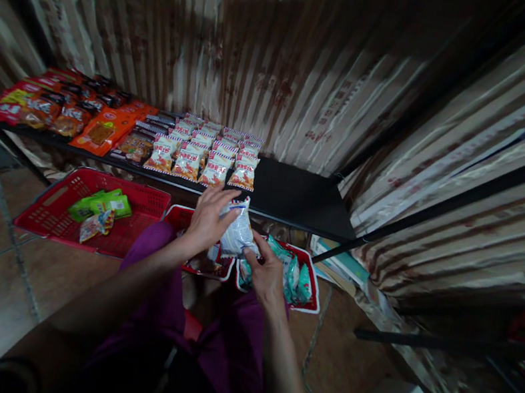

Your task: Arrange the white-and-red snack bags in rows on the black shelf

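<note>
We have a pale snack packet (236,229) held between both hands, just in front of the shelf (305,197) and above the place where the middle basket (179,217) and the right basket (305,255) stand side by side. Our left hand (208,217) grips its upper left part, thumb on the printed face; our right hand (269,275) pinches its lower right corner between thumb and fingers. That corner grip takes in little of the packet, so if the left fingers eased off, we judge it could swing or slip into a basket. Pressing both hands inward could crush the contents or strain a seam. Our left fingertips are close beneath the white snack packets (217,169) lined up on the shelf, and we cannot tell whether they touch; a careless lift there could knock the front row askew or tip one over the edge. Our knee, in purple trousers (156,251), is right beside the left basket (149,207), so shifting our weight might shove it and jostle the green packets (98,205) inside.
</note>
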A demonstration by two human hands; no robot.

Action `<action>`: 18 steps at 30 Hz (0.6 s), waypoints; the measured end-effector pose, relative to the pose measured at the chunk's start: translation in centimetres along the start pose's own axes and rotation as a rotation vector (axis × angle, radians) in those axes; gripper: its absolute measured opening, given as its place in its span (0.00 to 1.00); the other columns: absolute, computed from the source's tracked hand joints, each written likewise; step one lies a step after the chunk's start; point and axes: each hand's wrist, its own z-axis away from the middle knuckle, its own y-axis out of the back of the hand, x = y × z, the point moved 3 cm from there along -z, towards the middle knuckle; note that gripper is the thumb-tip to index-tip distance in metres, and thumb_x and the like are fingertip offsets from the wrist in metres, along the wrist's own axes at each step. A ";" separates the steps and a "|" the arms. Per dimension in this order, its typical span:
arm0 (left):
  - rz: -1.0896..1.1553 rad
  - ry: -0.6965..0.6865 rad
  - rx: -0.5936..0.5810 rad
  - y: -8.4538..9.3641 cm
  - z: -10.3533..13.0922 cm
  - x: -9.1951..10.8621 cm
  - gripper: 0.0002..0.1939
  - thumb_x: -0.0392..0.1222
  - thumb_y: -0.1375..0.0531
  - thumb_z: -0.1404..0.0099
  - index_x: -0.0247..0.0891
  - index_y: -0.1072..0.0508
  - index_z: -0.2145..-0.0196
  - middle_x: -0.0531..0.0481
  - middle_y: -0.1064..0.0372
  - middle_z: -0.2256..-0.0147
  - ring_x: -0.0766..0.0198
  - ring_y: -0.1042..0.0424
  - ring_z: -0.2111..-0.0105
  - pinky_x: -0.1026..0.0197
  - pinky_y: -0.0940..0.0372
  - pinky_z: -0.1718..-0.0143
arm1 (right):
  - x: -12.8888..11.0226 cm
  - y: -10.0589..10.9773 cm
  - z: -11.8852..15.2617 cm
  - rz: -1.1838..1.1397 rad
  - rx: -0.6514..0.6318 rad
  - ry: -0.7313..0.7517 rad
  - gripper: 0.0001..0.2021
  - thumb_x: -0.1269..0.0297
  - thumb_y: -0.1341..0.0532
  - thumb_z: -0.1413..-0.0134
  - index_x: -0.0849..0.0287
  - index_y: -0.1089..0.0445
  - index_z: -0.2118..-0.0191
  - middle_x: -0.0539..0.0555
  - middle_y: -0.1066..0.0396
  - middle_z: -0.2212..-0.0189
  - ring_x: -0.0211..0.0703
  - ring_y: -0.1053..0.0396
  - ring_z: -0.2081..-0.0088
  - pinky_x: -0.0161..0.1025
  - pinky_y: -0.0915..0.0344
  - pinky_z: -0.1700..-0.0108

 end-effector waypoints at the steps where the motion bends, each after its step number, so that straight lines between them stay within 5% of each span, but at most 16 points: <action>1: 0.038 0.041 -0.028 -0.1 -0.5 0.0 0.14 0.39 0.40 0.42 0.42 0.27 0.57 0.49 0.29 0.53 0.57 0.38 0.46 0.50 0.55 0.39 | 0.0 -0.1 0.1 0.002 -0.010 0.001 0.20 0.62 0.39 0.55 0.55 0.29 0.52 0.52 0.28 0.53 0.49 0.33 0.50 0.48 0.42 0.44; 6: 0.165 0.186 -0.017 -0.8 -1.2 -0.7 0.02 0.37 0.38 0.46 0.42 0.24 0.73 0.52 0.27 0.69 0.61 0.31 0.63 0.56 0.49 0.43 | 0.3 0.2 0.6 -0.004 -0.002 -0.017 0.22 0.61 0.37 0.56 0.54 0.30 0.51 0.53 0.29 0.51 0.48 0.33 0.49 0.48 0.42 0.44; 10: 0.083 0.253 -0.023 -1.5 -1.3 -2.1 0.04 0.38 0.41 0.44 0.40 0.26 0.73 0.52 0.29 0.72 0.64 0.32 0.68 0.62 0.39 0.59 | 0.4 0.8 0.8 0.013 -0.016 -0.027 0.19 0.59 0.37 0.56 0.54 0.28 0.54 0.52 0.27 0.55 0.48 0.32 0.53 0.48 0.41 0.46; 18: 0.265 0.375 -0.125 -2.1 -2.2 -4.1 0.06 0.40 0.41 0.46 0.35 0.27 0.74 0.54 0.31 0.76 0.69 0.35 0.75 0.67 0.42 0.72 | 1.9 1.2 1.3 -0.162 -0.027 -0.135 0.18 0.57 0.38 0.53 0.54 0.29 0.54 0.48 0.25 0.63 0.40 0.32 0.70 0.38 0.36 0.64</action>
